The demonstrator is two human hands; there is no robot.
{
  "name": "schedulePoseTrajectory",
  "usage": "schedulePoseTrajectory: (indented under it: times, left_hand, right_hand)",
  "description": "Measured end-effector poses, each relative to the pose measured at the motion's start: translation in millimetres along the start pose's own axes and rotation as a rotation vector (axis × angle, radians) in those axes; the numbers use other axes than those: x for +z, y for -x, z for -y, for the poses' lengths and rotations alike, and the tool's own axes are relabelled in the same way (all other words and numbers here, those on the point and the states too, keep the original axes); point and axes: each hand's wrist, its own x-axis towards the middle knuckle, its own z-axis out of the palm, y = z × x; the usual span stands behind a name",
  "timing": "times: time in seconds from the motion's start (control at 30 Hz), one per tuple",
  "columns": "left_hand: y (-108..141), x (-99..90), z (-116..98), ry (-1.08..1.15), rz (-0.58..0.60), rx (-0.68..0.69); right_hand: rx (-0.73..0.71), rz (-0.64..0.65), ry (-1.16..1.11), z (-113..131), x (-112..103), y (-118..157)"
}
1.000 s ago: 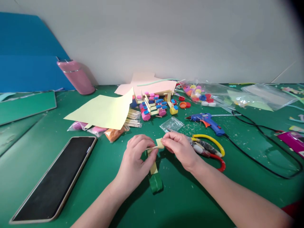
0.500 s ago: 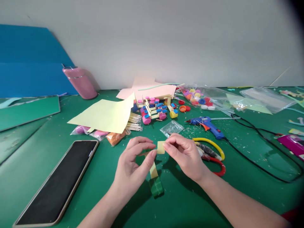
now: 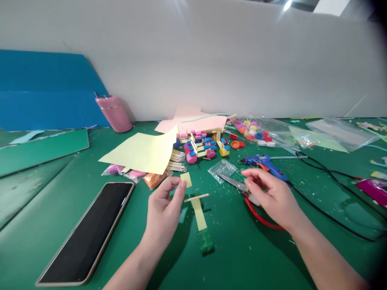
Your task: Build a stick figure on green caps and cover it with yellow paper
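Between its thumb and index finger, my left hand [image 3: 166, 205] pinches a small square of pale yellow paper [image 3: 186, 180]. Just below lies a thin wooden stick [image 3: 196, 197] across the top of a yellow paper strip [image 3: 199, 215], whose lower end meets a small green piece [image 3: 205, 241]. My right hand [image 3: 272, 197] is over the cutting tools at the right, thumb and fingers apart. A pointed metal blade [image 3: 232, 181] and a red handle [image 3: 261, 217] show from beneath it; the hand hides the rest, and contact is unclear.
A phone [image 3: 87, 233] lies at left. Behind are a yellow sheet [image 3: 142, 151], small models with coloured caps [image 3: 199, 147], a plastic bag [image 3: 222, 169], a blue glue gun [image 3: 266, 163] with its black cord [image 3: 320, 215], and a pink tumbler [image 3: 115, 114].
The yellow paper square has passed from my right hand to my left. My right hand has moved right, over the tools. The view has tilted up slightly.
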Motion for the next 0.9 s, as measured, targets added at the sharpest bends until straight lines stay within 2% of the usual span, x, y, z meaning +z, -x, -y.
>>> schedulePoseTrajectory:
  times: [0.1,0.27,0.4,0.5,0.7,0.9]
  left_hand:
    - [-2.5,0.6,1.7,0.118,-0.051,-0.108]
    - [-7.0,0.4,7.2,0.231,-0.055,-0.2]
    - [-9.3,-1.1,10.1,0.269,-0.048,-0.223]
    - [-9.9,-1.9,9.7,0.29,-0.052,-0.22]
    - [-9.5,-2.4,7.8,0.325,-0.051,-0.215]
    - [-9.2,-2.9,6.2,0.351,-0.034,-0.212]
  right_hand:
    - [0.058,0.065,0.236,-25.8,-15.5,19.3]
    - [0.017,0.093,0.513,-55.5,-24.1,42.7]
    - [-0.009,0.146,0.618,-56.5,-21.7,39.2]
    - [0.034,0.177,0.666,-53.3,-19.9,30.7]
    - [0.066,0.234,0.666,-50.2,-21.7,24.3]
    - [0.033,0.201,0.625,-51.5,-22.1,28.5]
